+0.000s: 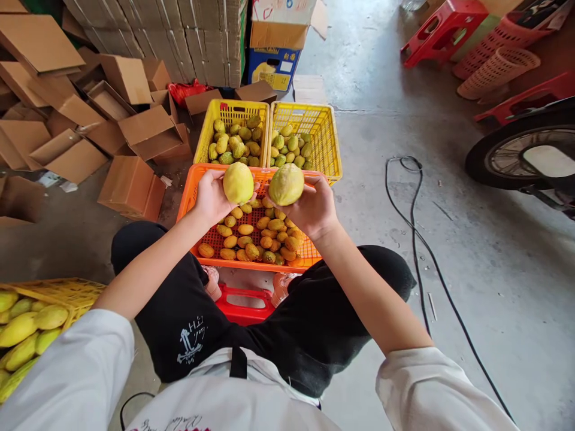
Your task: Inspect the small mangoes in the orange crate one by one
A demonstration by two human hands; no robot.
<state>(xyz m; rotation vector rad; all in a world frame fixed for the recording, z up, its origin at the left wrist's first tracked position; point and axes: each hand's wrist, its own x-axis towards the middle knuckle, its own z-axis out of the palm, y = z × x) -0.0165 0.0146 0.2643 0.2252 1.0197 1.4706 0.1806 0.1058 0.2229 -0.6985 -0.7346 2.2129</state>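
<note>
Yellow fruit [238, 183] in left hand [214, 197], greenish fruit [286, 184] in right [314, 206].

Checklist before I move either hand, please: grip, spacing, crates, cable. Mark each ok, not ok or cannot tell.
1. Left hand supports the left fruit: ok.
2. Right hand supports the right fruit: ok.
3. Held fruits apart: ok, a gap shows between them.
4. Undersides of the held fruits unmarked: cannot tell, they are hidden.
5. Orange crate free of fruit: not ok, many small fruits lie in it.
6. Black cable clear of the crates: ok, it lies on the floor to their right.
</note>
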